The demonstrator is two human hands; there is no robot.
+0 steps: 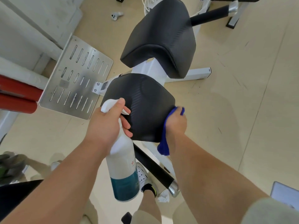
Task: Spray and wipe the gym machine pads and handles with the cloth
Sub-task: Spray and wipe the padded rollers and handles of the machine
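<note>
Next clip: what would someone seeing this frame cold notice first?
Dead centre, the left hand grips a white spray bottle beside the near black pad, while the right hand presses a blue cloth to that pad's right edge. Beyond sits a second black pad, with a slotted metal plate to the left.

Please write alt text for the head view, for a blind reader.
The right hand holds a blue cloth against the right edge of the near pad; the left hand holds a spray bottle at its left side. A second pad lies beyond.
</note>
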